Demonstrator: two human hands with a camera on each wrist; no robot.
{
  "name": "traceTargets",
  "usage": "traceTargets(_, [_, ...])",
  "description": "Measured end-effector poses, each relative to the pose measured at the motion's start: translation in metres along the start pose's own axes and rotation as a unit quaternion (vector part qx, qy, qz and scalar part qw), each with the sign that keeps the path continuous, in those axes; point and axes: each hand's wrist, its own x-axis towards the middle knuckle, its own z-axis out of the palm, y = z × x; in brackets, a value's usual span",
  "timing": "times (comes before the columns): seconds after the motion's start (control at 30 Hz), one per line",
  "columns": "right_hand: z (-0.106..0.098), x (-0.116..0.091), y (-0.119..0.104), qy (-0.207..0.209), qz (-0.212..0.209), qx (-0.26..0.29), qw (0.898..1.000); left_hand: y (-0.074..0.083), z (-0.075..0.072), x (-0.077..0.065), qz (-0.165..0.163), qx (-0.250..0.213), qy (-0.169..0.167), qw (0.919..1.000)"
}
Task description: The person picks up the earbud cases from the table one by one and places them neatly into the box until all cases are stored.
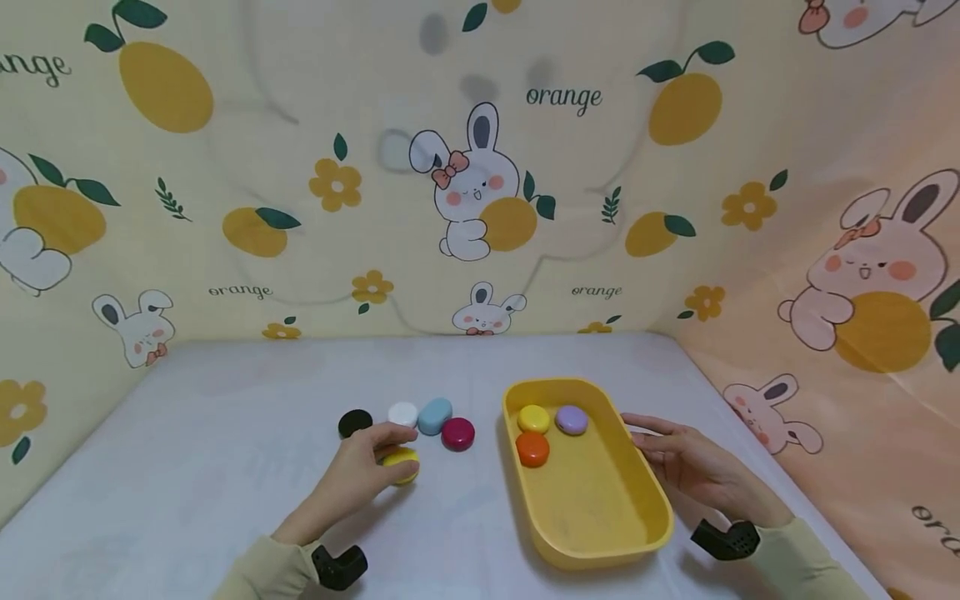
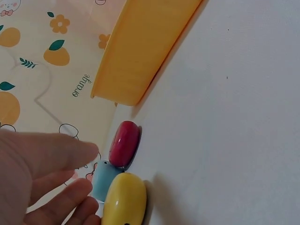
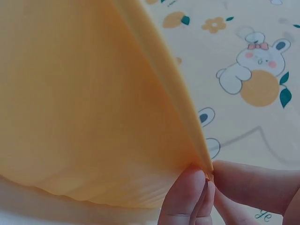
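Observation:
A glossy yellow rounded disc (image 1: 401,466) lies on the table with the thumb and fingers of my left hand (image 1: 367,462) around it. The left wrist view shows the thumb apart from the yellow disc and the other fingertips right beside it. Just beyond sit a red disc (image 1: 457,434), a light blue disc (image 1: 435,416), a white disc (image 1: 402,414) and a black disc (image 1: 355,422). My right hand (image 1: 701,467) has its fingers extended against the outer right side of a yellow tray (image 1: 600,542); the right wrist view shows fingertips at its rim (image 3: 190,112).
Inside the tray, near its far end, are a yellow disc (image 1: 534,419), a purple disc (image 1: 572,420) and an orange disc (image 1: 532,449). A white cloth (image 1: 247,433) covers the table. Printed curtains (image 1: 322,250) rise behind it and along the right side.

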Motion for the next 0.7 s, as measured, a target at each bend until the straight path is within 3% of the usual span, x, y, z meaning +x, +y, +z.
traceTargets(0.23, [0.0001, 0.0004, -0.0001, 0.010, 0.001, 0.005, 1.000, -0.0012, 0.0030, 0.0013, -0.006, 0.004, 0.009, 0.9999])
traceTargets(0.53, [0.0000, 0.0009, -0.0002, -0.004, -0.006, -0.007, 1.000, -0.0022, 0.0066, 0.0028, -0.009, 0.067, 0.024, 0.9974])
traceTargets(0.7, [-0.0002, -0.0002, 0.0005, -0.004, -0.006, -0.009, 1.000, -0.0012, 0.0077, 0.0020, -0.010, 0.079, 0.021, 0.9966])
